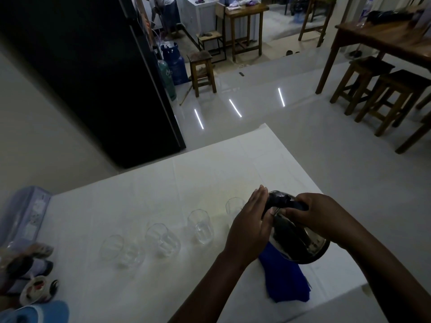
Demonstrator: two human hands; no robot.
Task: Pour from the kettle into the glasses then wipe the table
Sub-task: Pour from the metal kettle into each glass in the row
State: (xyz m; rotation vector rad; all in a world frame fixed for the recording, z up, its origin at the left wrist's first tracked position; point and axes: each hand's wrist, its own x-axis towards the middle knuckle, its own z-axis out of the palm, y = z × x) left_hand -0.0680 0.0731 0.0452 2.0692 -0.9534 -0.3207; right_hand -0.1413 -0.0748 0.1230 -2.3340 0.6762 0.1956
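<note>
A shiny metal kettle (300,238) is tilted over the right part of the white table (144,201). My right hand (312,215) grips its dark handle from above. My left hand (251,224) lies flat against the kettle's lid and left side, fingers straight. Several clear glasses stand in a row: one (234,206) partly hidden behind my left hand, one (201,226), one (162,240) and one (121,251) further left. A blue cloth (283,279) lies crumpled under the kettle near the table's front edge.
A lilac box (22,215), small bowl (35,291) and blue item (46,312) crowd the table's left end. A black fridge (98,73) stands behind. Wooden stools (382,94) and a wooden table (384,40) are on the right; a person bends over at the far back.
</note>
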